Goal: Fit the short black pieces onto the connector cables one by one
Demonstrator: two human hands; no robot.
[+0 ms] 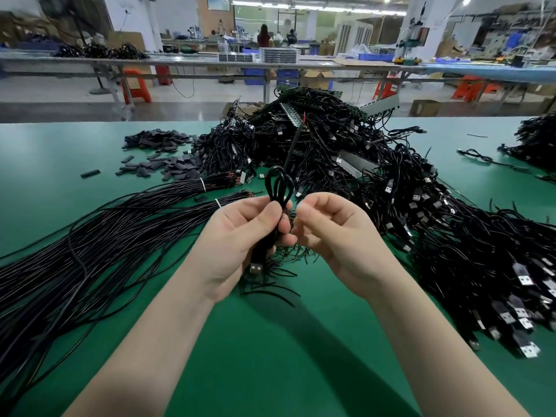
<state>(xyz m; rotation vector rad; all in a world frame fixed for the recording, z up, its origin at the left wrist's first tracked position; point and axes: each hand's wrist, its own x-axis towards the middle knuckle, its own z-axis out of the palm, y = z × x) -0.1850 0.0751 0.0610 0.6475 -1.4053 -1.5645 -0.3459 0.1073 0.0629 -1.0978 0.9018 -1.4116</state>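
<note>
My left hand (240, 236) grips a coiled black connector cable (278, 188) above the green table. The cable's loops stick up over my fingers, its USB plug (256, 268) hangs below my palm, and its free end (296, 139) points up and away. Close beside the coil, my right hand (328, 230) has its fingers curled; what it pinches, if anything, is hidden. Short black pieces (162, 158) lie in a loose heap at the far left of the table.
A large tangled pile of USB cables (376, 182) fills the middle and right. Two tied bundles of long black wires (99, 233) stretch across the left. Short wire offcuts (270, 284) lie under my hands. Bare green table (270, 356) shows near me.
</note>
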